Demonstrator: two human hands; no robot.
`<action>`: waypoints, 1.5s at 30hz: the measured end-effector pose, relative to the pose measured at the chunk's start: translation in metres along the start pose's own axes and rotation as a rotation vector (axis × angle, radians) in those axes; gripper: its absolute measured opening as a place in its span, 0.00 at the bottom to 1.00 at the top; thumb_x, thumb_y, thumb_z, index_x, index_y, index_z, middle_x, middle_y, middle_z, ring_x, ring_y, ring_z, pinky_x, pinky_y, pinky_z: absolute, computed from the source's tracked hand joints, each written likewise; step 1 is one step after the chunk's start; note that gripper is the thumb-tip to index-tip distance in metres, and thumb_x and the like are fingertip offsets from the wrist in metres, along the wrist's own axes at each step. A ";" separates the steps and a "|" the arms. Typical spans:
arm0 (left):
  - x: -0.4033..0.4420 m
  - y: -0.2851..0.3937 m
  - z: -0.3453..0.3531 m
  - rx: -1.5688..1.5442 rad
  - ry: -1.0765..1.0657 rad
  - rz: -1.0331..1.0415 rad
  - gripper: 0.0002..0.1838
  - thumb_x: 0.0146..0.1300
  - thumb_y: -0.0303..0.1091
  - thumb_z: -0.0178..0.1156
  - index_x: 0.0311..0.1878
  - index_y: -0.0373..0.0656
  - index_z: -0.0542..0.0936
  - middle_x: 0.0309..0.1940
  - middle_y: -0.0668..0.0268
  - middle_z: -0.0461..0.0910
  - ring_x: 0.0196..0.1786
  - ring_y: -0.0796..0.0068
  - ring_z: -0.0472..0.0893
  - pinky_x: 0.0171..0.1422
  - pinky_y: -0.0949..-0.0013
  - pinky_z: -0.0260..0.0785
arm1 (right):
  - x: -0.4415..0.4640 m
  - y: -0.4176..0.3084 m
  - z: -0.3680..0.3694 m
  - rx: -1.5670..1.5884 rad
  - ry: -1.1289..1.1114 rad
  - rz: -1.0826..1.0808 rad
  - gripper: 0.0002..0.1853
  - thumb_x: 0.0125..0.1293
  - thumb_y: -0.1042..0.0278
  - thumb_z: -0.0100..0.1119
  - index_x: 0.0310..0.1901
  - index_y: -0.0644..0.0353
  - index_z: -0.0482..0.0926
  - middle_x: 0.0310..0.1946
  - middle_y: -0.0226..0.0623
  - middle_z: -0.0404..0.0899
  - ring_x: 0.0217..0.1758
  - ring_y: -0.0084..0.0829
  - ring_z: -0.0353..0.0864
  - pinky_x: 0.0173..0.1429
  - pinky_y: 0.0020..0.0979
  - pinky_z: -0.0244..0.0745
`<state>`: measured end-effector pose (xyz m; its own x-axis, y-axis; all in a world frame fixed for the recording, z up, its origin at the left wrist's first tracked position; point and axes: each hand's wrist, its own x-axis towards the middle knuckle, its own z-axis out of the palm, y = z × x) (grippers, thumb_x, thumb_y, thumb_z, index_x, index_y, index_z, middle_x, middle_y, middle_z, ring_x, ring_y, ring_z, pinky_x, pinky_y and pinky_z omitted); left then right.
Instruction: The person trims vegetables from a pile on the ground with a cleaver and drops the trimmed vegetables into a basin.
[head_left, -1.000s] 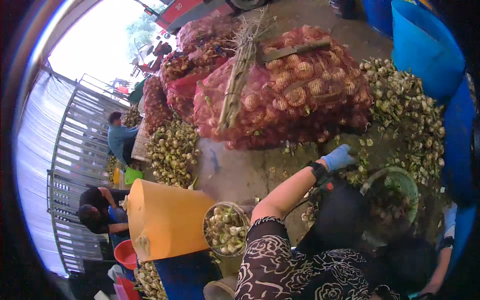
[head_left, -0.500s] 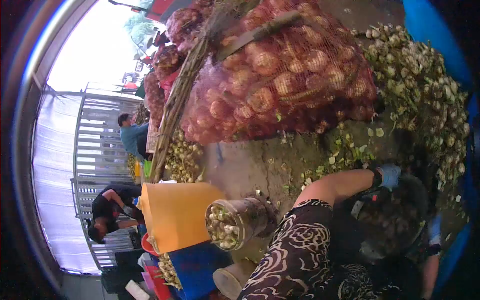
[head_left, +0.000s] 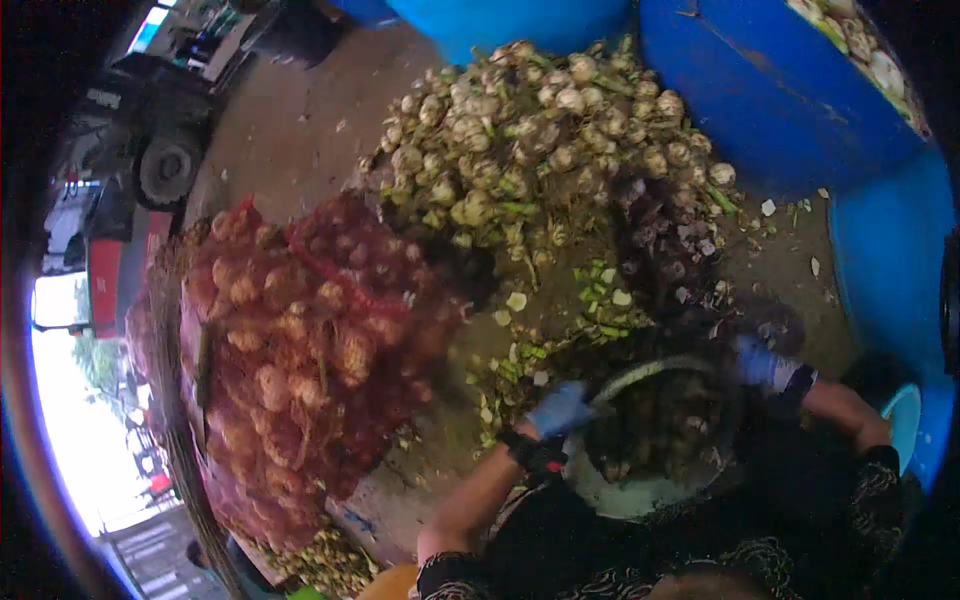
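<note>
A round tub (head_left: 640, 500) with a pale rim stands low in front of me, filled with dark brownish matter that I cannot make out. My left hand (head_left: 560, 408), in a blue glove with a black band at the wrist, is closed on the left side of the rim. On the opposite side, my right hand (head_left: 765, 364), also blue-gloved, is at or very near the rim; motion blur smears its fingers. Beyond the tub lie green and white trimmings (head_left: 605, 300) and a heap of pale garlic-like bulbs (head_left: 560, 110).
A red mesh sack (head_left: 290, 350) full of bulbs lies left, beside a long wooden pole (head_left: 175, 400). Blue containers (head_left: 780, 90) stand behind and right, one holding bulbs. A light-blue basin (head_left: 902, 425) is near my right arm. A vehicle wheel (head_left: 167, 168) shows far left.
My view has swung right, bringing the bulb heap and blue containers to the middle. Both hands remain at the tub's sides. The workers and orange container have mostly left view.
</note>
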<state>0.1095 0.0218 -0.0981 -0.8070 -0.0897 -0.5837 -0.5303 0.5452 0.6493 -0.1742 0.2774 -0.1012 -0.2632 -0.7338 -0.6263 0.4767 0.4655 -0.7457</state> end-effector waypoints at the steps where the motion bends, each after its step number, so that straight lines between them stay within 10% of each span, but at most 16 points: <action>1: 0.004 -0.001 -0.019 -0.071 0.136 -0.007 0.29 0.47 0.48 0.65 0.49 0.40 0.73 0.40 0.52 0.78 0.42 0.54 0.78 0.46 0.59 0.70 | -0.005 -0.014 0.004 -0.245 -0.080 -0.101 0.08 0.50 0.64 0.62 0.29 0.58 0.77 0.24 0.36 0.76 0.26 0.29 0.72 0.31 0.31 0.69; 4: 0.018 0.025 -0.111 -0.160 0.680 0.036 0.31 0.53 0.45 0.63 0.57 0.39 0.68 0.45 0.55 0.77 0.44 0.63 0.78 0.49 0.65 0.70 | -0.009 -0.051 0.014 -1.058 -0.338 -0.098 0.09 0.59 0.68 0.53 0.39 0.60 0.76 0.37 0.40 0.78 0.38 0.36 0.77 0.40 0.37 0.73; 8: 0.080 0.033 -0.222 -0.199 1.114 0.303 0.22 0.57 0.41 0.61 0.50 0.36 0.73 0.40 0.52 0.77 0.41 0.66 0.78 0.44 0.67 0.70 | -0.002 -0.046 0.004 -1.028 -0.270 -0.270 0.14 0.49 0.58 0.64 0.29 0.61 0.79 0.22 0.44 0.76 0.23 0.33 0.75 0.29 0.34 0.70; 11: 0.147 0.030 -0.283 -0.338 1.054 0.220 0.27 0.58 0.48 0.58 0.51 0.35 0.73 0.44 0.49 0.76 0.46 0.61 0.77 0.49 0.65 0.68 | 0.003 -0.055 0.013 -0.986 -0.201 -0.158 0.15 0.49 0.57 0.64 0.31 0.60 0.80 0.26 0.45 0.78 0.27 0.34 0.77 0.31 0.37 0.70; 14: 0.203 0.021 -0.310 0.053 0.757 -0.013 0.34 0.54 0.57 0.56 0.52 0.34 0.72 0.47 0.48 0.75 0.50 0.54 0.76 0.52 0.61 0.67 | -0.010 -0.137 0.085 -0.958 0.290 -0.642 0.19 0.46 0.55 0.65 0.37 0.59 0.80 0.29 0.43 0.78 0.27 0.36 0.76 0.33 0.38 0.70; 16: 0.224 0.019 -0.310 0.096 0.577 -0.150 0.41 0.47 0.63 0.57 0.55 0.36 0.71 0.49 0.47 0.74 0.51 0.49 0.74 0.54 0.59 0.65 | -0.023 -0.228 0.102 -1.380 0.160 0.341 0.21 0.59 0.55 0.54 0.52 0.54 0.74 0.49 0.41 0.76 0.48 0.38 0.75 0.56 0.39 0.68; 17: 0.207 0.039 -0.316 -0.069 0.406 -0.219 0.45 0.43 0.64 0.60 0.58 0.36 0.69 0.51 0.46 0.73 0.54 0.50 0.73 0.56 0.59 0.65 | -0.026 -0.212 0.095 -1.379 0.154 0.353 0.21 0.59 0.55 0.54 0.52 0.54 0.74 0.49 0.41 0.76 0.48 0.38 0.75 0.56 0.39 0.68; 23: 0.175 -0.002 -0.258 0.049 0.581 -0.059 0.29 0.49 0.49 0.65 0.46 0.33 0.75 0.34 0.56 0.81 0.36 0.66 0.81 0.39 0.65 0.72 | -0.019 -0.161 0.046 -1.233 0.116 -0.208 0.25 0.59 0.54 0.54 0.55 0.59 0.71 0.52 0.40 0.73 0.53 0.36 0.73 0.58 0.36 0.67; 26: 0.134 -0.033 -0.194 -0.472 0.439 -0.050 0.31 0.46 0.53 0.66 0.44 0.35 0.76 0.34 0.56 0.81 0.37 0.63 0.80 0.42 0.66 0.72 | 0.003 -0.099 0.023 -0.100 -0.112 -0.194 0.24 0.57 0.58 0.58 0.53 0.60 0.72 0.52 0.39 0.74 0.51 0.35 0.74 0.57 0.33 0.68; 29: 0.099 0.000 -0.133 0.121 0.265 -0.236 0.40 0.44 0.62 0.62 0.55 0.40 0.72 0.40 0.49 0.79 0.45 0.56 0.78 0.51 0.61 0.69 | -0.001 -0.100 0.021 -0.134 -0.127 -0.175 0.39 0.51 0.71 0.64 0.65 0.54 0.57 0.54 0.41 0.71 0.52 0.30 0.71 0.51 0.32 0.68; 32: 0.099 -0.012 -0.071 0.259 0.375 -0.347 0.46 0.42 0.68 0.61 0.56 0.38 0.70 0.47 0.48 0.75 0.49 0.54 0.76 0.53 0.61 0.69 | -0.016 -0.123 0.023 -1.220 -0.036 -0.236 0.37 0.52 0.70 0.63 0.65 0.54 0.58 0.51 0.43 0.73 0.51 0.30 0.72 0.50 0.32 0.70; 35: 0.086 -0.006 -0.079 0.289 0.072 -0.394 0.48 0.43 0.70 0.57 0.56 0.35 0.69 0.51 0.48 0.73 0.53 0.53 0.74 0.55 0.61 0.67 | -0.010 -0.089 0.011 -1.112 0.076 -0.475 0.31 0.53 0.63 0.64 0.59 0.58 0.66 0.44 0.43 0.75 0.44 0.31 0.74 0.45 0.32 0.71; 38: 0.062 -0.017 -0.074 0.457 0.040 -0.286 0.46 0.47 0.68 0.55 0.56 0.33 0.68 0.49 0.48 0.74 0.53 0.52 0.73 0.57 0.60 0.66 | 0.003 -0.045 -0.021 -0.873 0.035 -0.360 0.29 0.51 0.56 0.63 0.53 0.62 0.71 0.41 0.50 0.76 0.43 0.47 0.75 0.54 0.41 0.68; 45: 0.044 -0.026 -0.069 0.833 0.060 -0.150 0.45 0.45 0.66 0.57 0.61 0.44 0.65 0.58 0.49 0.67 0.64 0.48 0.62 0.64 0.48 0.55 | 0.012 -0.125 0.021 -1.337 0.064 0.058 0.29 0.45 0.51 0.67 0.43 0.65 0.74 0.29 0.46 0.76 0.32 0.39 0.75 0.38 0.37 0.70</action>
<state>0.0696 -0.0536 -0.1071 -0.7683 -0.2409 -0.5931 -0.2869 0.9578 -0.0173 -0.2191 0.2002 -0.0110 -0.3269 -0.6895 -0.6463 -0.6828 0.6451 -0.3429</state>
